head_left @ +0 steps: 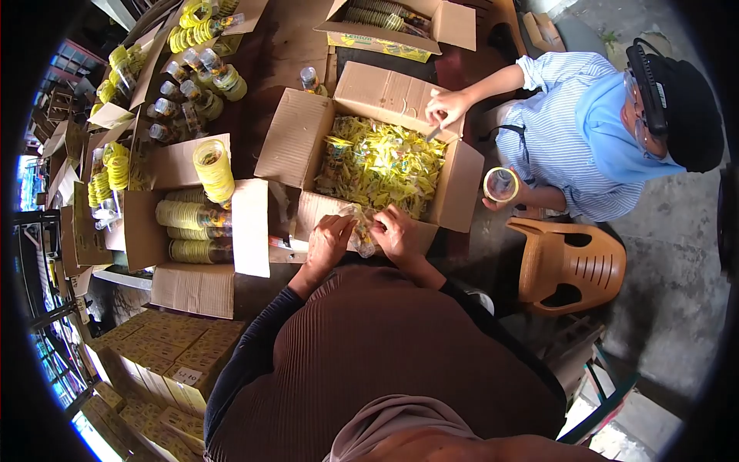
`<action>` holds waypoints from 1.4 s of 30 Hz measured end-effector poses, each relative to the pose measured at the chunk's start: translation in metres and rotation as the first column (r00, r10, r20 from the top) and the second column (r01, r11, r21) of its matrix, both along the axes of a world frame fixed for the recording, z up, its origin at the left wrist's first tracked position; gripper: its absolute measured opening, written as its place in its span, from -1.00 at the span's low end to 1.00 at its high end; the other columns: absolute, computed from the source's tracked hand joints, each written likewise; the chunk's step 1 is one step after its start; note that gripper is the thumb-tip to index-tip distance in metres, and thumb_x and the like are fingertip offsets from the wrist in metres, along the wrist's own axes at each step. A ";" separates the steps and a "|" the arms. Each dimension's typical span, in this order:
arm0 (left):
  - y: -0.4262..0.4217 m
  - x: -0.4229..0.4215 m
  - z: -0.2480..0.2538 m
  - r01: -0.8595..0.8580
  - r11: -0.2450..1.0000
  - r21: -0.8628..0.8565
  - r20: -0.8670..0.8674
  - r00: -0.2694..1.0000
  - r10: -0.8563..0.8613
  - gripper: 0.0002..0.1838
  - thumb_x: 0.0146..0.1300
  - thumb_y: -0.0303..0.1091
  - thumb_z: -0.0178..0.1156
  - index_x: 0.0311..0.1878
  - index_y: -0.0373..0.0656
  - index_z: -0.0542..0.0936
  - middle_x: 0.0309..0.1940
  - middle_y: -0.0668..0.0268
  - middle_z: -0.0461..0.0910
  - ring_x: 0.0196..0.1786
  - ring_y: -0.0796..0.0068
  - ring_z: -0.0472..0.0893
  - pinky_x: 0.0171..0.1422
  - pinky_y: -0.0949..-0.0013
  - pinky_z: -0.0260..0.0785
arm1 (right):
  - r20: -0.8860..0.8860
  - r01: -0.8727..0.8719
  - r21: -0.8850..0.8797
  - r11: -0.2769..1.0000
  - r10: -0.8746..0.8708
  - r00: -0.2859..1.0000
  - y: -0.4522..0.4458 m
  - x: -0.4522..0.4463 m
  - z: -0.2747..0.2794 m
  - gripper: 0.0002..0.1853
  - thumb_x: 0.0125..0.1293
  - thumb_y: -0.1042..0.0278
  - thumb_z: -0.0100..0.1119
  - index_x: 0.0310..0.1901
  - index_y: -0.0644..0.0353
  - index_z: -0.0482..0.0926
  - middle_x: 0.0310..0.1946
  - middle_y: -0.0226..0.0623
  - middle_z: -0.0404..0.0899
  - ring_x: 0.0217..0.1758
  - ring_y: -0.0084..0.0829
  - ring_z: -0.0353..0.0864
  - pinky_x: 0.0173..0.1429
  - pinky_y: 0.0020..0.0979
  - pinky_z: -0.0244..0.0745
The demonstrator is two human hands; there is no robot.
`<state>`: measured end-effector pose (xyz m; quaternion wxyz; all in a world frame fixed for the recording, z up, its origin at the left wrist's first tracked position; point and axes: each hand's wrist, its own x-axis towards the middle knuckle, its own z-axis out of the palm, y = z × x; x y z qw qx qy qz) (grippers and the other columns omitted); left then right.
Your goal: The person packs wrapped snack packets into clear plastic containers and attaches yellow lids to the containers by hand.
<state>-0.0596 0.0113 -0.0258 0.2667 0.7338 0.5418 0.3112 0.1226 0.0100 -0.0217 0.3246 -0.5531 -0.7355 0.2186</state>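
Just over the near flap of a cardboard box [308,204], a clear plastic cup [363,245] with coloured print sits between my two hands. My left hand [329,240] is closed on its left side. From the right, the bent fingers of my right hand [397,233] pinch at its upper part; the exact grip is partly hidden. Yellow and clear plastic scraps [385,165] fill the box in front of me.
At right a co-worker holds a yellow-rimmed cup [502,185]; their other hand [446,106], with a thin tool, is over the box. Left stands a carton of stacked cups [192,231], a cup stack [214,169] upright beside it. An orange chair [573,266] is at right.
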 end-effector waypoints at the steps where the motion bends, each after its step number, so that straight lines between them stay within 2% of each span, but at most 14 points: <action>1: 0.000 0.000 -0.001 0.006 1.000 -0.011 -0.001 1.000 -0.006 -0.86 0.24 -0.39 0.21 -0.21 -0.25 0.62 -0.41 0.12 0.61 -0.28 0.09 0.58 -0.15 0.16 0.42 | -0.009 0.013 0.020 1.000 -0.013 1.000 -0.001 -0.001 0.002 -0.83 -0.02 0.49 0.29 -0.37 0.17 0.49 -0.45 -0.25 0.39 -0.39 -0.16 0.51 -0.34 -0.20 0.43; 6: 0.004 -0.001 -0.003 0.046 0.999 -0.010 -0.007 0.999 -0.046 -0.85 0.25 -0.37 0.21 -0.21 -0.25 0.62 -0.40 0.13 0.62 -0.29 0.10 0.59 -0.14 0.17 0.44 | 0.119 0.007 0.112 0.994 -0.021 0.993 -0.012 -0.012 0.011 -0.83 0.00 0.44 0.29 -0.34 0.15 0.52 -0.40 -0.27 0.42 -0.32 -0.21 0.53 -0.31 -0.21 0.47; 7: 0.004 -0.002 -0.003 0.052 0.998 -0.017 -0.021 0.998 -0.052 -0.85 0.25 -0.37 0.21 -0.21 -0.25 0.63 -0.40 0.13 0.63 -0.29 0.10 0.60 -0.14 0.17 0.44 | 0.140 0.004 0.063 0.998 -0.013 0.990 -0.014 -0.014 0.007 -0.83 0.03 0.40 0.27 -0.34 0.14 0.50 -0.36 -0.28 0.41 -0.25 -0.21 0.53 -0.25 -0.20 0.49; 10: 0.005 -0.002 -0.004 0.053 0.999 -0.009 -0.028 0.998 -0.054 -0.85 0.25 -0.36 0.20 -0.21 -0.23 0.63 -0.42 0.13 0.62 -0.30 0.10 0.60 -0.17 0.17 0.45 | 0.169 0.009 -0.029 1.000 -0.004 0.986 -0.012 -0.017 0.005 -0.84 0.07 0.39 0.24 -0.33 0.16 0.47 -0.34 -0.25 0.40 -0.20 -0.20 0.53 -0.20 -0.20 0.48; 14: 0.008 0.000 0.001 0.032 0.999 -0.020 -0.018 0.999 -0.032 -0.86 0.26 -0.35 0.19 -0.24 -0.21 0.63 -0.44 0.13 0.62 -0.32 0.13 0.61 -0.21 0.16 0.45 | 0.184 0.020 -0.011 1.000 -0.017 0.983 -0.004 -0.025 0.004 -0.84 0.10 0.40 0.22 -0.31 0.18 0.46 -0.32 -0.21 0.40 -0.19 -0.18 0.52 -0.19 -0.19 0.48; 16: 0.009 0.000 0.002 0.053 0.996 -0.074 -0.091 0.994 -0.060 -0.86 0.27 -0.34 0.19 -0.28 -0.20 0.62 -0.45 0.14 0.62 -0.32 0.14 0.61 -0.23 0.16 0.46 | 0.154 0.068 0.084 0.994 -0.081 0.985 0.001 -0.027 0.000 -0.88 0.04 0.51 0.24 -0.40 0.20 0.48 -0.43 -0.19 0.40 -0.37 -0.10 0.51 -0.27 -0.16 0.43; 20: 0.008 0.001 0.005 0.072 0.997 -0.038 -0.057 0.996 -0.074 -0.85 0.27 -0.32 0.19 -0.30 -0.20 0.61 -0.44 0.15 0.62 -0.32 0.14 0.61 -0.21 0.16 0.46 | 0.090 0.147 0.022 0.989 -0.148 0.985 0.009 -0.013 -0.026 -0.87 0.03 0.51 0.24 -0.45 0.23 0.46 -0.46 -0.17 0.40 -0.36 -0.08 0.50 -0.25 -0.16 0.41; 26: 0.008 0.000 0.003 0.070 0.997 -0.041 -0.026 0.997 -0.071 -0.85 0.27 -0.31 0.19 -0.28 -0.20 0.61 -0.43 0.17 0.63 -0.31 0.13 0.61 -0.19 0.14 0.45 | 0.088 0.105 0.017 0.994 -0.106 0.990 -0.014 -0.020 0.019 -0.89 0.03 0.47 0.24 -0.40 0.21 0.50 -0.45 -0.17 0.40 -0.32 -0.08 0.52 -0.21 -0.15 0.47; 31: 0.010 0.001 0.002 0.066 0.997 -0.051 -0.055 0.996 -0.069 -0.86 0.28 -0.32 0.16 -0.28 -0.19 0.60 -0.44 0.13 0.62 -0.34 0.09 0.61 -0.26 0.14 0.46 | 0.182 0.037 -0.004 0.999 -0.035 0.983 -0.015 -0.023 0.008 -0.81 0.05 0.44 0.24 -0.28 0.20 0.51 -0.31 -0.18 0.43 -0.19 -0.15 0.54 -0.17 -0.16 0.49; 33: 0.011 0.001 0.000 0.062 0.997 -0.040 -0.054 0.996 -0.064 -0.86 0.29 -0.32 0.16 -0.29 -0.19 0.59 -0.45 0.12 0.62 -0.35 0.08 0.61 -0.28 0.13 0.46 | 0.229 0.047 0.073 0.996 -0.063 0.971 -0.011 -0.027 0.005 -0.81 0.07 0.43 0.24 -0.27 0.21 0.48 -0.27 -0.16 0.43 -0.15 -0.15 0.53 -0.16 -0.18 0.48; 36: 0.011 0.004 0.005 0.073 0.997 -0.016 -0.050 0.996 -0.074 -0.86 0.29 -0.33 0.16 -0.31 -0.19 0.58 -0.45 0.13 0.61 -0.36 0.08 0.61 -0.28 0.13 0.45 | 0.207 0.033 -0.008 0.999 -0.031 0.978 -0.006 -0.024 0.006 -0.84 0.10 0.43 0.23 -0.31 0.23 0.47 -0.29 -0.12 0.44 -0.19 -0.10 0.52 -0.17 -0.17 0.47; 38: 0.008 0.004 0.007 0.087 0.996 -0.010 -0.049 0.995 -0.087 -0.86 0.28 -0.33 0.16 -0.32 -0.19 0.57 -0.45 0.14 0.61 -0.35 0.09 0.61 -0.27 0.13 0.46 | 0.224 0.067 0.009 0.998 -0.067 0.972 -0.002 -0.015 -0.022 -0.85 0.09 0.43 0.24 -0.34 0.23 0.46 -0.31 -0.12 0.43 -0.22 -0.09 0.52 -0.17 -0.17 0.47; 40: 0.007 0.004 0.003 0.102 0.995 -0.006 -0.039 0.994 -0.102 -0.87 0.28 -0.33 0.17 -0.28 -0.20 0.59 -0.44 0.15 0.62 -0.32 0.11 0.61 -0.25 0.14 0.46 | 0.240 0.094 0.032 0.995 -0.099 0.966 0.006 -0.009 -0.024 -0.85 0.09 0.43 0.24 -0.37 0.23 0.46 -0.33 -0.11 0.43 -0.25 -0.08 0.51 -0.18 -0.16 0.46; 42: 0.007 0.003 0.001 0.088 0.996 -0.019 -0.022 0.996 -0.089 -0.86 0.27 -0.33 0.18 -0.26 -0.20 0.60 -0.43 0.16 0.62 -0.30 0.12 0.61 -0.23 0.15 0.46 | 0.116 0.160 -0.040 0.986 -0.154 0.981 0.009 -0.003 -0.019 -0.85 0.05 0.45 0.27 -0.41 0.24 0.47 -0.38 -0.11 0.43 -0.27 -0.06 0.51 -0.21 -0.14 0.44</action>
